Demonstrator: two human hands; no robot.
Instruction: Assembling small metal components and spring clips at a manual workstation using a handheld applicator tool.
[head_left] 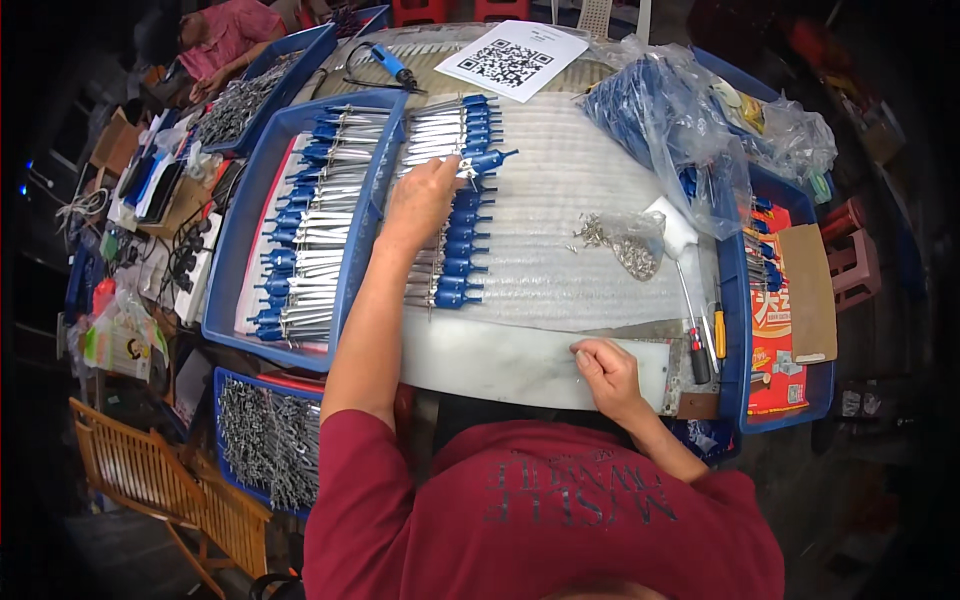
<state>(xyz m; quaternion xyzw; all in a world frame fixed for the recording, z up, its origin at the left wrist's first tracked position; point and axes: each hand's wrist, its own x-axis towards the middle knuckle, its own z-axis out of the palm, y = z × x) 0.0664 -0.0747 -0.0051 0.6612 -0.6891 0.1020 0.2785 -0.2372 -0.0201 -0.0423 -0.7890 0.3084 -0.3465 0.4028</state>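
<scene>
My left hand (pixel 425 202) is closed on a blue-ended metal rod piece (pixel 489 162), its blue end and thin pin pointing right. It is held over a row of similar blue-ended rods (pixel 460 248) lying side by side on the padded table. My right hand (pixel 607 378) is curled above the pale board (pixel 490 358) at the near edge, thumb and fingers together; whatever they hold is too small to make out. Right of the middle lies a clear bag with small metal screws (pixel 632 252), some of them loose beside it.
A blue tray of blue-ended rods (pixel 215 300) stands at left. Screwdrivers (pixel 698 352) lie near the right edge, beside another blue tray (pixel 740 385). Farther back are a printed sheet (pixel 480 38), a blue electric screwdriver (pixel 390 66) and a plastic bag of blue parts (pixel 650 100). Another person (pixel 225 40) sits far left.
</scene>
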